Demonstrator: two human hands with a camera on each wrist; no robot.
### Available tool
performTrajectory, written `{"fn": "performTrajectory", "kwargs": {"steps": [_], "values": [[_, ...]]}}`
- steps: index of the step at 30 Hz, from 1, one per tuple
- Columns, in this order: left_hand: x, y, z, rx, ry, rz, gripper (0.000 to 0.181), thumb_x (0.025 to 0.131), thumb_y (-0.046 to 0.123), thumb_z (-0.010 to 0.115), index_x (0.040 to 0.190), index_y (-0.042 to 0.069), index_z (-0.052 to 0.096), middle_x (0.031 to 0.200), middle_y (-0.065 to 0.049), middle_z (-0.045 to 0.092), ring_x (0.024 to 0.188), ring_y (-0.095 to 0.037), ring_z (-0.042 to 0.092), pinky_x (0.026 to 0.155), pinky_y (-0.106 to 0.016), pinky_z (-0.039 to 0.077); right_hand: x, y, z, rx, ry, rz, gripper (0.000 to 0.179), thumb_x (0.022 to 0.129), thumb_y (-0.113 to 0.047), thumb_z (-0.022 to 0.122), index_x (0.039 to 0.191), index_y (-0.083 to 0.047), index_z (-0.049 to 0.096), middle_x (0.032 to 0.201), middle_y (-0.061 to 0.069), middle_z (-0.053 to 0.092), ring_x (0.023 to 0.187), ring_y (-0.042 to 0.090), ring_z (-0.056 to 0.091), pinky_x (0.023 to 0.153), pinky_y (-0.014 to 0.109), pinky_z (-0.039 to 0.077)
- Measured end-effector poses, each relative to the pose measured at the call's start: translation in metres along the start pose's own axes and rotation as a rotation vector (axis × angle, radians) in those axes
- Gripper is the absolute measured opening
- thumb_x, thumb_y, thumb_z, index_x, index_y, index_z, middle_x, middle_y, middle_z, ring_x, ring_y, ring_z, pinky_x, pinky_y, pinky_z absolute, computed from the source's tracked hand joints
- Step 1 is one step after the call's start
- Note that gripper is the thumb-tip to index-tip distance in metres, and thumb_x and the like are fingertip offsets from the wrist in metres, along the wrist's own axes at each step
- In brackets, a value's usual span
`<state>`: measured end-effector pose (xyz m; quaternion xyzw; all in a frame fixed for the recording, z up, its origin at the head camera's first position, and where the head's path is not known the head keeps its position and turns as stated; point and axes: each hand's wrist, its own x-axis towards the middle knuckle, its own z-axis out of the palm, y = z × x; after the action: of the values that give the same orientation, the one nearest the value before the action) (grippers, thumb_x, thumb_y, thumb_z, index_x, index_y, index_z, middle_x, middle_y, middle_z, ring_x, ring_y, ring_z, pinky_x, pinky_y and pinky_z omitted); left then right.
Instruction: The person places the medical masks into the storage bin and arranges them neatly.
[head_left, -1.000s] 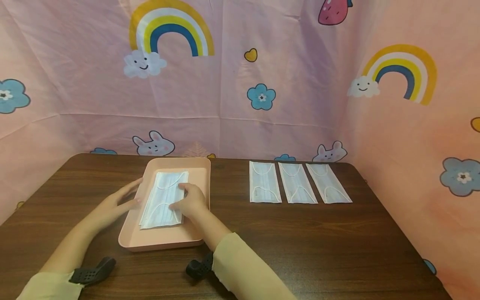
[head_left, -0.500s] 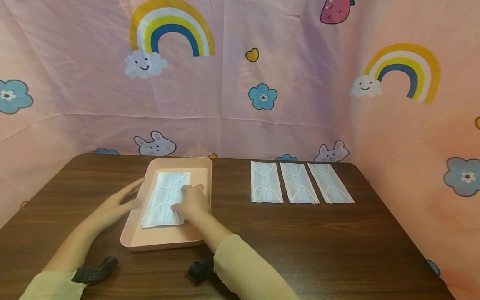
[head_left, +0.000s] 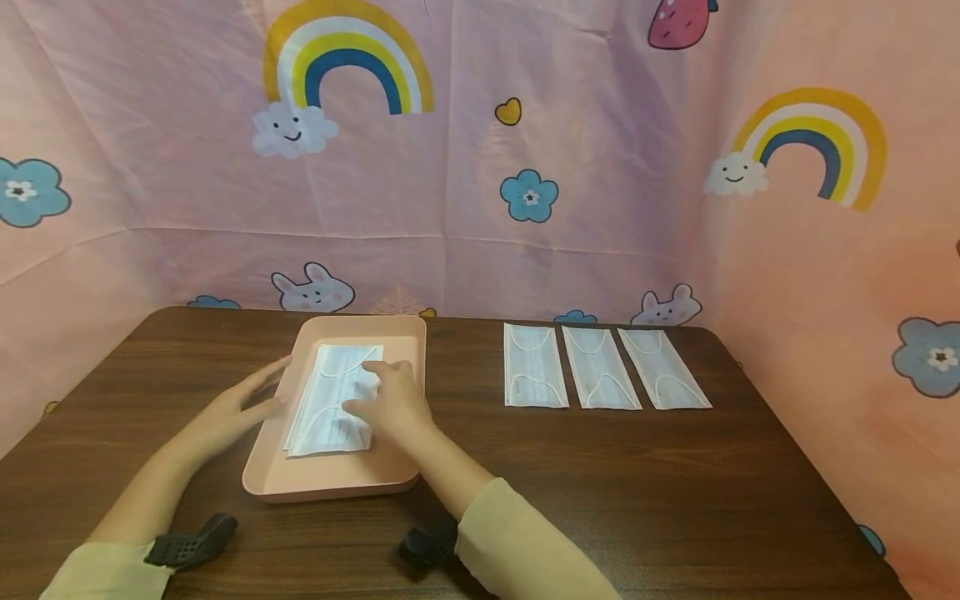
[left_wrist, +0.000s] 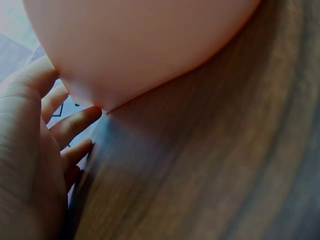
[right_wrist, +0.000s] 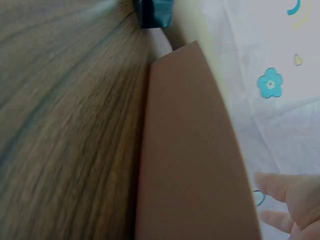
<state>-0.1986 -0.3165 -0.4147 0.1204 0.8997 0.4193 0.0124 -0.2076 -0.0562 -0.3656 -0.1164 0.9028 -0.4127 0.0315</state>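
A small stack of white face masks (head_left: 330, 404) lies in a pink tray (head_left: 337, 477), ear loops facing up. My right hand (head_left: 396, 404) is over the stack's right side, thumb and index finger spread apart with nothing between them. In the right wrist view the fingers (right_wrist: 280, 187) show past the tray's wall (right_wrist: 192, 150). At the tray's left side, my left hand (head_left: 228, 417) rests its thumb and fingertips against the rim. The left wrist view has the thumb and extended fingers (left_wrist: 77, 125) along the tray's outer wall (left_wrist: 140, 45).
Toward the back right of the brown wooden table (head_left: 600, 492), a row of three face masks lies side by side: a left one (head_left: 534, 362), a middle one (head_left: 600, 367) and a right one (head_left: 663, 367). A patterned pink cloth (head_left: 465, 192) hangs behind and at the sides.
My right hand has come away from the right edge of the mask stack, shifting slightly right with its fingers spread wider. The left hand stays at the tray's rim.
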Motion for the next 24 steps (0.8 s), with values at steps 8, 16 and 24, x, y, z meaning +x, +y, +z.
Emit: {"fn": "performTrajectory", "kwargs": {"steps": [8,16,24], "values": [[0.000,-0.001,0.001,0.004,-0.009,-0.026,0.071,0.096,0.032,0.057,0.155,0.018,0.018,0.151,-0.028,0.024,0.132,-0.055,0.023,0.093,-0.073,0.023,-0.015,0.014,-0.024,0.246,0.013,-0.112,0.053,0.080,-0.019,0.078,0.130,-0.013,0.060,0.120,0.010,0.056,0.073,0.007,0.058,0.061,0.021,0.049],[0.000,-0.001,0.001,-0.004,0.000,-0.010,0.071,0.096,0.030,0.057,0.155,0.018,0.019,0.147,-0.030,0.030,0.130,-0.054,0.028,0.093,-0.072,0.026,-0.023,0.031,-0.043,0.269,0.072,-0.182,0.049,0.081,-0.016,0.078,0.128,-0.011,0.061,0.112,0.009,0.057,0.076,0.009,0.057,0.058,0.021,0.050],[-0.002,-0.001,0.002,-0.007,-0.003,-0.023,0.071,0.096,0.031,0.057,0.155,0.019,0.018,0.150,-0.028,0.026,0.131,-0.055,0.025,0.093,-0.073,0.024,-0.020,0.058,-0.063,0.241,0.112,-0.223,0.046,0.083,-0.015,0.076,0.127,-0.010,0.061,0.116,0.012,0.057,0.083,0.018,0.062,0.062,0.026,0.051]]}}
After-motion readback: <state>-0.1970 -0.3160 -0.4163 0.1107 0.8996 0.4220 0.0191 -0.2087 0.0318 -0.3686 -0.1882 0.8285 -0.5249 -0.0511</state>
